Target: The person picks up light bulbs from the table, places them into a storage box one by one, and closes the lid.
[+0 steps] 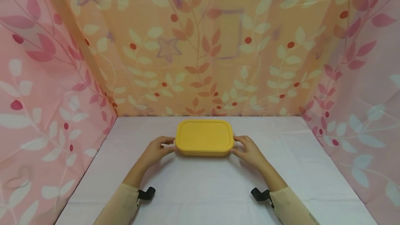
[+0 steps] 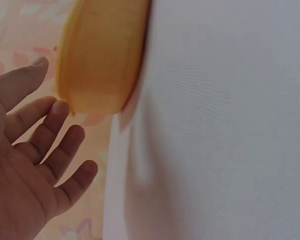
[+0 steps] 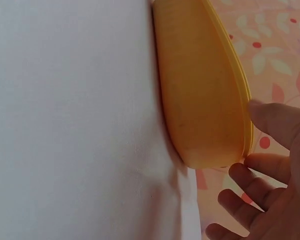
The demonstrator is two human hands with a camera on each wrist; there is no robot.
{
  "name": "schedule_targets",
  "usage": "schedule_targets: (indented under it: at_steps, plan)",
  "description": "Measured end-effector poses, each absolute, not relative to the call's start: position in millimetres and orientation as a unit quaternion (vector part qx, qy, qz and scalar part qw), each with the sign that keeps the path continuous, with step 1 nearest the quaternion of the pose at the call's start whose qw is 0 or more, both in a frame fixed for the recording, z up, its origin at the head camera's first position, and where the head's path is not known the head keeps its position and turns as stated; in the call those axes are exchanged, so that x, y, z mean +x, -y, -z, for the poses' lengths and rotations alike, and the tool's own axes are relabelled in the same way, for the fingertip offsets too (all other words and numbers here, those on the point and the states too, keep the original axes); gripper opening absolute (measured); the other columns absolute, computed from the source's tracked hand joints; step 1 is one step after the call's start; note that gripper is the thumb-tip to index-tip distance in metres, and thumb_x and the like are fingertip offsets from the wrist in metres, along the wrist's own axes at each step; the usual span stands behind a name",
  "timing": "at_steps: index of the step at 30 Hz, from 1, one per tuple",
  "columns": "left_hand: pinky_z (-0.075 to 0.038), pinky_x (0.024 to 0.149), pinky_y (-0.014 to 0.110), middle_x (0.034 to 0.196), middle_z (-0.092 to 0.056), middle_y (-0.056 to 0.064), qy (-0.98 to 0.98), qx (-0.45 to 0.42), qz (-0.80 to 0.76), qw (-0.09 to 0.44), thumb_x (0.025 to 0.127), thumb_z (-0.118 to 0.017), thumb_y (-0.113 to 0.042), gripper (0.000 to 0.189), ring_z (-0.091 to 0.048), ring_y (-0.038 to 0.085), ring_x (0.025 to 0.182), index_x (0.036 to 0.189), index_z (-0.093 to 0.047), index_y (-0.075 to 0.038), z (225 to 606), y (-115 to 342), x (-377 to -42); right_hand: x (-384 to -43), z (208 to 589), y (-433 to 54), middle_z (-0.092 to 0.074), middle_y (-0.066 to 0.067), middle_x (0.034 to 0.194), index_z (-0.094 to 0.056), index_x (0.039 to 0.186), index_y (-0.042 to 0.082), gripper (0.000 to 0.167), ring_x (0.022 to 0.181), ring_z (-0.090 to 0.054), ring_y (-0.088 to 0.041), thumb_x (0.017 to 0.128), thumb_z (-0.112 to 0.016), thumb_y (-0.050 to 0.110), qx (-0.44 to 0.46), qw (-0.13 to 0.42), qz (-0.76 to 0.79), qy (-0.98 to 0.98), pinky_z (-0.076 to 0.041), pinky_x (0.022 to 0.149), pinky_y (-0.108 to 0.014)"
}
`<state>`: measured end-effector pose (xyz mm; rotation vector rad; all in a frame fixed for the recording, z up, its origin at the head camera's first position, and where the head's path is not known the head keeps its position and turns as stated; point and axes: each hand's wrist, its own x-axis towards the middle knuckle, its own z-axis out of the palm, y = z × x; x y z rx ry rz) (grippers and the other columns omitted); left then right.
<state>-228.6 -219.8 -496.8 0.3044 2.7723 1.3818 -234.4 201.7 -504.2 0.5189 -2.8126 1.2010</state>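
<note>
A yellow lidded box (image 1: pixel 204 135) with rounded corners rests on the white cloth, its lid on. At its left end is my left hand (image 1: pixel 159 151), thumb and fingers spread apart. The left wrist view shows fingertips (image 2: pixel 61 108) right at the corner of the box (image 2: pixel 102 60), while the thumb stands off from it. My right hand (image 1: pixel 250 151) is at the opposite end. Its thumb tip meets the lid's rim in the right wrist view, and the other fingers (image 3: pixel 242 172) lie loosely bent beside the end of the box (image 3: pixel 202 95).
White cloth (image 1: pixel 203 193) covers the table. An orange leaf-patterned curtain (image 1: pixel 200 44) hangs along the far edge, with pink patterned curtains on the left (image 1: pixel 40 107) and right (image 1: pixel 359 107). Black wrist cameras stick out from the left sleeve (image 1: pixel 120 204) and right sleeve (image 1: pixel 292 206).
</note>
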Motion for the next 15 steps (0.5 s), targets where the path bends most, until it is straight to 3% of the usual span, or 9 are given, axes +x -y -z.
schedule_targets:
  at_steps: [15]
  plan:
    - [-0.053,0.100,0.054,0.113,-0.073,-0.002,-0.892,0.122,-0.434,-0.039,0.094,-0.077,-0.022,0.037,-0.066,0.020,0.110,0.129,-0.071,-0.013,487,210,-192,-205,502,-207,-0.061,-0.012,0.137,-0.062,0.139,0.006,0.052,0.132,-0.054,-0.036,0.092,-0.078,0.022,0.188,0.071,-0.387,0.900,-0.043,0.111,-0.062]
